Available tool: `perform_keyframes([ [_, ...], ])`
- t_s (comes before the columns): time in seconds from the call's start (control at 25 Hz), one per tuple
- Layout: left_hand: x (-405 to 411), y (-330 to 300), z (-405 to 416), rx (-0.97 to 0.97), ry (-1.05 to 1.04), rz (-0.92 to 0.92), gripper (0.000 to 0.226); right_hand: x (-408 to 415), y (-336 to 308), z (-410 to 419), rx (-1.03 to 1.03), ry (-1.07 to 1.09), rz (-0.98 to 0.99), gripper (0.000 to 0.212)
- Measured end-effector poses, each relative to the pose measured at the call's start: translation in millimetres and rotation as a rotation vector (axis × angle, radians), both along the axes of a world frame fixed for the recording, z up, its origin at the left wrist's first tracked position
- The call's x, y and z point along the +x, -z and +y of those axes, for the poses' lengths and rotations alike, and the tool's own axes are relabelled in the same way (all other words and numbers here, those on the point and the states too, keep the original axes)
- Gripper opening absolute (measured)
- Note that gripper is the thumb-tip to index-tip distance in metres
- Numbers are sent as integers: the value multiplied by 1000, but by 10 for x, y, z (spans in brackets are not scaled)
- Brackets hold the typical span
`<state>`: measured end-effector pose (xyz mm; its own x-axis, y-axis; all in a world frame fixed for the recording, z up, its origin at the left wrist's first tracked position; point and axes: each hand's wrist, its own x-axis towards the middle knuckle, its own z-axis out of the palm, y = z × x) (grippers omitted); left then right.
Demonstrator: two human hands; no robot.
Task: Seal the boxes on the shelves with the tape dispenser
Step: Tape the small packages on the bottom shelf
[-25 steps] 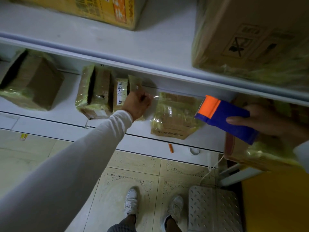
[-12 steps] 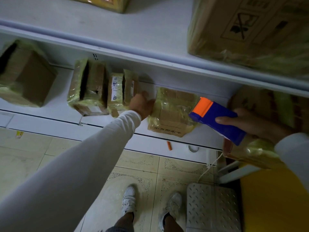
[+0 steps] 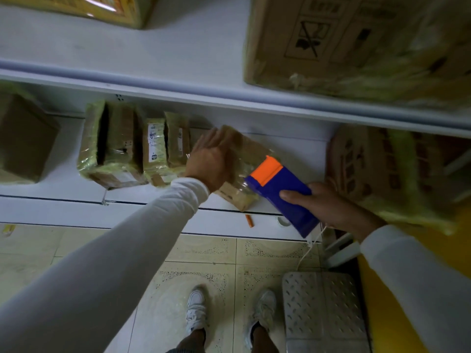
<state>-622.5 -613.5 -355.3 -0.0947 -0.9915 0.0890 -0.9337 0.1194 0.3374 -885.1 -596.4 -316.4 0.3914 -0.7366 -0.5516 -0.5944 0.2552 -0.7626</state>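
Since half a second ago the left hand (image 3: 214, 159) has lifted from the left side of the flat taped parcel (image 3: 244, 159) onto its top, and the tape dispenser (image 3: 280, 192) has come down and left until its orange end overlaps the parcel's right part. The left hand's fingers lie straight and together, flat on the parcel's upper left portion. The right hand (image 3: 328, 207) grips the blue body of the dispenser, thumb across its upper face, fingers curled beneath. The parcel lies tilted on the lower shelf (image 3: 298, 151), one corner reaching the shelf's front edge. Left of it stand several narrow wrapped boxes (image 3: 132, 146) in a row, close against each other. Near the shelf's right end sits a large wrapped box (image 3: 392, 171), just behind the right hand. On the ledge below the front edge lie a small orange piece (image 3: 249, 221) and a small tape roll (image 3: 283, 221).
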Motion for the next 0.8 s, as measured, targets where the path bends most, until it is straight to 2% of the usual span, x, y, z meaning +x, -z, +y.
perform_keyframes([
  [0.12, -136, 67, 58, -30, 206, -91, 46, 75, -10, 83, -5, 12, -18, 61],
  [0.28, -42, 128, -43, 19, 242, -97, 45, -119, -82, 119, 11, -24, -4, 65],
  [0.4, -25, 141, -94, 27, 275, -122, 47, -393, -147, 329, -8, -14, 24, 59],
  [0.56, -12, 144, -113, 52, 336, -146, 49, -409, -99, 510, -14, 36, 98, 71],
  [0.68, -12, 134, -111, 76, 317, -152, 52, -128, 135, 434, -74, 107, 271, 54],
  [0.8, -5, 133, -118, 95, 329, -164, 54, 32, 325, 437, -218, -36, 653, 44],
])
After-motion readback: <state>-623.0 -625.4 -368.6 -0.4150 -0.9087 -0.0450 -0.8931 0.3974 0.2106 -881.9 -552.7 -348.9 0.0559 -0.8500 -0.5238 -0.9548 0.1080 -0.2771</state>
